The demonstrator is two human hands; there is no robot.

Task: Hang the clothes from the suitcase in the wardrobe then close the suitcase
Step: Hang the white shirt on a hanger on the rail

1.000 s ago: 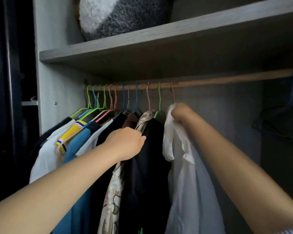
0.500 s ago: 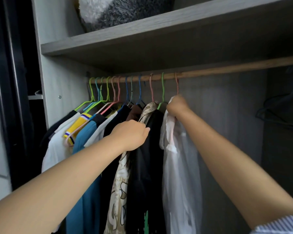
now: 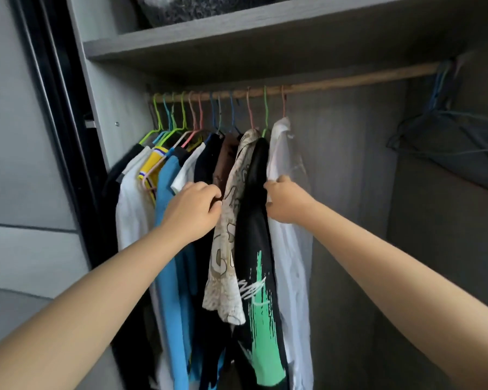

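In the head view, take the wooden rail (image 3: 350, 81) as your landmark: the white shirt (image 3: 286, 240) hangs from it on a pink hanger (image 3: 284, 101), last in the row on the right, with bare rail beyond it. Your right hand (image 3: 286, 202) is well below the rail, its fingers curled onto the shirt's front edge, so its grip is closed on that cloth. Your left hand (image 3: 193, 212) sits at the same height below the rail, fingers curled into the fabric beside the beige patterned shirt (image 3: 226, 249), though exactly which garment it pinches you cannot tell. Between your hands hangs the black T-shirt with green print (image 3: 258, 277) on a green hanger (image 3: 265, 108). At the rail's far right end a bunch of empty blue hangers (image 3: 445, 130) dangles. The white shirt looks thin, soft and light; it should drape and slide easily, so a tug low on the cloth could drag it off the hanger's shoulders. If you need to shift it along the rail, take it at the hanger's neck just under the rail. The suitcase is out of sight here; closing it is yet to come.
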